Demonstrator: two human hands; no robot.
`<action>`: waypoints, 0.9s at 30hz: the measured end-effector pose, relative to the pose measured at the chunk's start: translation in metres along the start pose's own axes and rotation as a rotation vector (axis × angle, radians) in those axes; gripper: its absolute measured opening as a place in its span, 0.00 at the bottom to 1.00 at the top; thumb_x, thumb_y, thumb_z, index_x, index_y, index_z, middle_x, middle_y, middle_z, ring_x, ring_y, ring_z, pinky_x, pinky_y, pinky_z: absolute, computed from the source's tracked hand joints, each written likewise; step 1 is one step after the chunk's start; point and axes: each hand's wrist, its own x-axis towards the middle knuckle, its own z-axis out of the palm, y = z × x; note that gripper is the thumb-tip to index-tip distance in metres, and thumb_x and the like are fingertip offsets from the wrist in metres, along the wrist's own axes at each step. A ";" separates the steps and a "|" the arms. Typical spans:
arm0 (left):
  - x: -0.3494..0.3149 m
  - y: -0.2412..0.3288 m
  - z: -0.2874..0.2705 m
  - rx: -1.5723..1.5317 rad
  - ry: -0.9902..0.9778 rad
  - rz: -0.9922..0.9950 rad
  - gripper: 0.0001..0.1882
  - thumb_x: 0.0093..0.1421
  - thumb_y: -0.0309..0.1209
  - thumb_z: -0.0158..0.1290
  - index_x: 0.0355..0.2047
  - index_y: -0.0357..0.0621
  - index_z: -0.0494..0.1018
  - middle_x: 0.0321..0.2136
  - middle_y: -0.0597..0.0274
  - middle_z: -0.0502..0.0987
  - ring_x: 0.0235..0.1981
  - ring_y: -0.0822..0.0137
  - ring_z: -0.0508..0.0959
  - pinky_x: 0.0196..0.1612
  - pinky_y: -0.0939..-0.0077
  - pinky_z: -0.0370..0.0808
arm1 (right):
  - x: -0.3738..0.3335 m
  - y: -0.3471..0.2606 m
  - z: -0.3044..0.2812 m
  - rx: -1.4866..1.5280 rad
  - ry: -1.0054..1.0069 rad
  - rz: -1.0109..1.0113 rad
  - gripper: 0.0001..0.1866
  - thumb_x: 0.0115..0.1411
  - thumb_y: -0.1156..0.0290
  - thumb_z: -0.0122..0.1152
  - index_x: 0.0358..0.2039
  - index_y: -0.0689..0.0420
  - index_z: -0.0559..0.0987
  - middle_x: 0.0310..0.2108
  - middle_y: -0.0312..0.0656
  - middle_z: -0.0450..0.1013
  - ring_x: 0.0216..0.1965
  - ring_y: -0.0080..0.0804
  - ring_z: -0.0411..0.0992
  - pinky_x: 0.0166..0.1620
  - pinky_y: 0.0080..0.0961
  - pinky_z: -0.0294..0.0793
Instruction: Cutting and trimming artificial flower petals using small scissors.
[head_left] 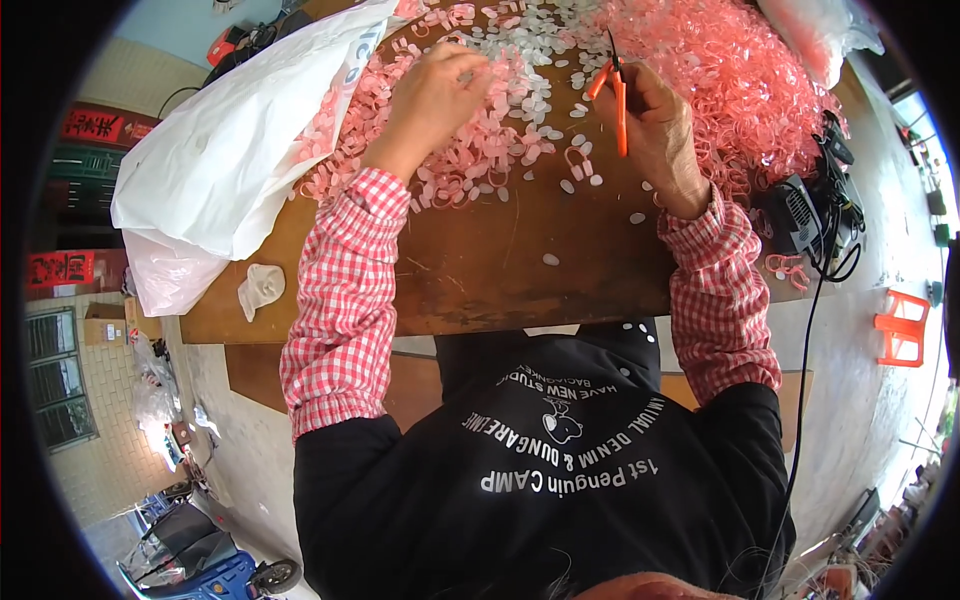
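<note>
My right hand (655,130) is closed round a pair of orange-handled snips (622,110), its dark tip pointing away from me. My left hand (430,105) hovers over the pile of small pink plastic pieces (460,165), fingers curled together; whatever they pinch is hidden. Small whitish oval pieces (535,60) lie heaped between and beyond my hands. At the right, past my right hand, rises a large heap of glossy pink plastic pieces (750,100). One loose pink piece (578,160) lies between my hands.
A white sack (230,150) slumps over the table's left side, near a crumpled pale scrap (261,290). A dark device with cables (815,215) sits at the right edge of the brown table (520,270). Beyond stands an orange stool (902,328).
</note>
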 end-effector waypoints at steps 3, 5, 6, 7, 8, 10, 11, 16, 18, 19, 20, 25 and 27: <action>-0.001 0.010 -0.016 -0.231 0.129 -0.049 0.14 0.62 0.35 0.55 0.45 0.41 0.77 0.42 0.61 0.78 0.40 0.70 0.78 0.45 0.77 0.74 | 0.001 -0.002 -0.002 -0.045 0.003 -0.041 0.10 0.59 0.70 0.64 0.39 0.58 0.77 0.25 0.26 0.71 0.27 0.11 0.66 0.30 0.13 0.67; -0.008 0.025 -0.023 -0.361 0.189 -0.041 0.15 0.63 0.34 0.55 0.47 0.40 0.77 0.39 0.61 0.79 0.39 0.70 0.79 0.44 0.79 0.74 | 0.000 -0.001 -0.001 -0.096 -0.001 -0.100 0.10 0.59 0.69 0.65 0.39 0.58 0.78 0.25 0.26 0.71 0.26 0.10 0.66 0.29 0.12 0.67; -0.011 0.037 -0.023 -0.557 0.221 -0.186 0.15 0.63 0.33 0.54 0.47 0.39 0.76 0.38 0.59 0.79 0.38 0.69 0.80 0.44 0.78 0.75 | -0.002 0.001 0.000 -0.006 -0.033 -0.048 0.10 0.59 0.68 0.65 0.39 0.58 0.78 0.25 0.26 0.71 0.26 0.11 0.66 0.29 0.12 0.67; -0.014 0.046 -0.022 -0.753 0.251 -0.333 0.14 0.64 0.32 0.53 0.47 0.38 0.76 0.36 0.58 0.80 0.38 0.68 0.80 0.44 0.76 0.76 | -0.003 0.001 0.001 0.084 -0.066 0.005 0.11 0.59 0.67 0.65 0.39 0.58 0.78 0.25 0.26 0.71 0.26 0.11 0.66 0.28 0.12 0.66; -0.019 0.051 -0.012 -0.964 0.307 -0.384 0.14 0.65 0.31 0.51 0.48 0.37 0.75 0.34 0.55 0.80 0.37 0.64 0.81 0.44 0.71 0.77 | -0.003 -0.001 0.001 0.079 -0.063 0.001 0.11 0.59 0.67 0.65 0.39 0.58 0.78 0.25 0.26 0.71 0.26 0.11 0.66 0.28 0.12 0.66; -0.028 0.064 0.002 -1.192 0.316 -0.362 0.14 0.65 0.30 0.51 0.48 0.37 0.75 0.36 0.55 0.80 0.38 0.62 0.81 0.44 0.69 0.78 | -0.004 -0.006 0.002 0.242 -0.157 0.165 0.10 0.60 0.66 0.65 0.39 0.57 0.78 0.25 0.26 0.71 0.26 0.10 0.65 0.28 0.10 0.65; -0.030 0.070 0.008 -1.416 0.319 -0.343 0.13 0.66 0.29 0.50 0.48 0.37 0.74 0.37 0.55 0.80 0.39 0.61 0.81 0.44 0.67 0.78 | -0.004 -0.007 0.004 0.234 -0.155 0.165 0.10 0.60 0.66 0.65 0.39 0.57 0.78 0.25 0.26 0.71 0.26 0.10 0.65 0.28 0.10 0.65; -0.038 0.085 0.032 -1.610 0.308 -0.388 0.12 0.65 0.27 0.52 0.47 0.34 0.74 0.38 0.57 0.79 0.39 0.62 0.81 0.43 0.71 0.80 | -0.006 -0.006 0.013 0.426 -0.205 0.164 0.09 0.60 0.66 0.65 0.38 0.55 0.77 0.25 0.24 0.69 0.26 0.09 0.63 0.28 0.10 0.63; -0.042 0.082 0.038 -1.594 0.314 -0.390 0.12 0.64 0.26 0.52 0.46 0.34 0.75 0.38 0.57 0.79 0.38 0.63 0.81 0.43 0.71 0.80 | -0.007 -0.004 0.013 0.401 -0.193 0.136 0.08 0.60 0.67 0.64 0.37 0.55 0.76 0.24 0.23 0.69 0.25 0.09 0.62 0.27 0.10 0.61; -0.045 0.079 0.041 -1.571 0.324 -0.391 0.11 0.64 0.26 0.52 0.46 0.35 0.75 0.38 0.57 0.79 0.38 0.64 0.81 0.43 0.71 0.80 | -0.007 -0.005 0.014 0.400 -0.194 0.138 0.08 0.60 0.67 0.64 0.37 0.55 0.76 0.24 0.23 0.69 0.25 0.09 0.62 0.27 0.10 0.61; -0.048 0.074 0.043 -1.572 0.326 -0.394 0.11 0.64 0.26 0.52 0.46 0.35 0.75 0.38 0.57 0.79 0.38 0.64 0.81 0.43 0.71 0.80 | -0.007 -0.005 0.015 0.449 -0.186 0.129 0.08 0.60 0.68 0.64 0.37 0.55 0.76 0.24 0.23 0.69 0.24 0.09 0.61 0.27 0.10 0.61; -0.050 0.071 0.042 -1.665 0.281 -0.455 0.09 0.64 0.25 0.52 0.43 0.36 0.76 0.37 0.58 0.79 0.35 0.68 0.81 0.41 0.74 0.80 | -0.005 0.003 0.010 0.479 -0.169 0.150 0.07 0.61 0.69 0.62 0.39 0.56 0.77 0.24 0.24 0.69 0.24 0.09 0.62 0.26 0.11 0.60; -0.052 0.072 0.043 -1.661 0.265 -0.453 0.09 0.64 0.26 0.53 0.43 0.36 0.76 0.37 0.58 0.79 0.35 0.69 0.81 0.40 0.74 0.80 | -0.005 0.000 0.011 0.443 -0.221 0.204 0.09 0.61 0.69 0.62 0.41 0.57 0.78 0.25 0.26 0.71 0.24 0.10 0.64 0.27 0.11 0.63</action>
